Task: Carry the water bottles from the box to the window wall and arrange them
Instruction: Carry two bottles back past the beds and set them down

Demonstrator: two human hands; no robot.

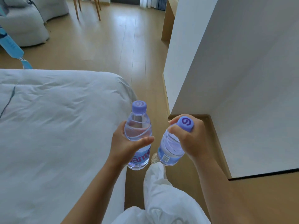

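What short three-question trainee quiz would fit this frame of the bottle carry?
1. True or false: both hands hold a water bottle.
2. Where does the right hand grip its bottle? A) by the base B) around the cap end C) at the label
3. What lies left of the left hand and its bottle?

Key: 1. True. 2. B. 3. The bed, under a white cover.

Left bottle (139, 136): clear, lilac cap (139, 106) with pale swirl, lilac label with white lettering. Right bottle (170, 147): clear, lilac cap (186, 124) with dark purple swirl, pale blue label. Bedcover (53, 126) at 9 o'clock: white, grey streak. Floor (113, 46) at 12: tan wood planks. Wall (242, 78) at 2: white. Trousers (161, 199) at 6: white.
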